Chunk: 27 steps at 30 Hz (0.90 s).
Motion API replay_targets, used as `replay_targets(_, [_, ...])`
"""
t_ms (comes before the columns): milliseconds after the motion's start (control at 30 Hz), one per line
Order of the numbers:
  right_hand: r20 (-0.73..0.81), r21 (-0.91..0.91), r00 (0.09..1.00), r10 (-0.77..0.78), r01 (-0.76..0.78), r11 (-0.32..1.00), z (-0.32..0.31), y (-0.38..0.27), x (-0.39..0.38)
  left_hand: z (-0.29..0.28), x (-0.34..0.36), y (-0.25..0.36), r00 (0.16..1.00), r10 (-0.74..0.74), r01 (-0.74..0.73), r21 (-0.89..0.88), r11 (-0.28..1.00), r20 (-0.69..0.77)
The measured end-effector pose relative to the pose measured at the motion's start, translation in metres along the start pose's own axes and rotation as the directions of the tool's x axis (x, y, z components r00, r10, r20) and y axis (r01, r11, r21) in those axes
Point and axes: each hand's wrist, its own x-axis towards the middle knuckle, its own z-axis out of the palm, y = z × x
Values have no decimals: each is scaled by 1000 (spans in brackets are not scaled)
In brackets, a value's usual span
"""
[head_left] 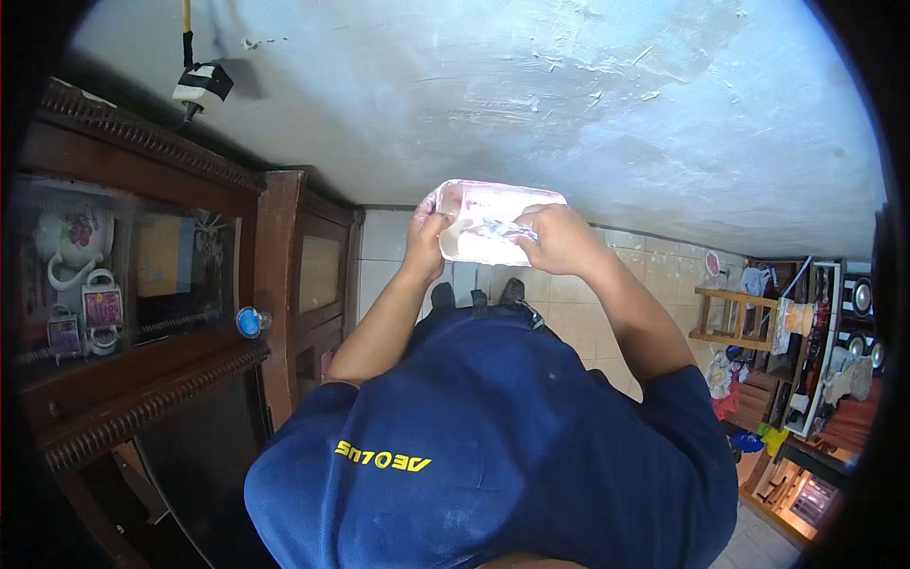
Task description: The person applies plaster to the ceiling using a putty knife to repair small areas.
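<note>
In front of my chest is a shallow white rectangular tub (pixel 488 254), pinkish along its rim and smeared with white paste inside. My left hand (pixel 427 239) grips its left end, fingers behind and thumb over the near edge. Over the right part of the tub, my right hand (pixel 561 239) is closed on a shiny flat metal scraper (pixel 502 229), which lies against the paste. Glare blurs the scraper's outline, and my right fingers hide its handle.
A blue-grey wall (pixel 569 104) with rough, flaking patches rises ahead. To the left stands a dark wooden cabinet (pixel 282 228) with glass panes and cups inside. A black-and-white electrical box (pixel 202 85) hangs on a cord. A wooden ladder-like frame (pixel 735 320) and clutter are right.
</note>
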Motion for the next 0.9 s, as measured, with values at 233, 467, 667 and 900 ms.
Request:
replay_targets(233, [165, 635, 972, 169, -236, 736, 3, 62, 14, 10, 0, 0, 997, -38, 41, 41, 998, -72])
replay_targets(467, [-64, 859, 930, 362, -133, 494, -12, 72, 2, 19, 13, 9, 997, -24, 26, 32, 999, -76])
replay_targets(667, [-354, 856, 858, 372, 136, 499, -25, 60, -6, 30, 30, 20, 997, -42, 42, 5, 999, -59])
replay_targets(900, [-366, 914, 799, 476, 405, 24, -41, 40, -14, 56, 33, 31, 998, -60, 61, -46, 997, 24])
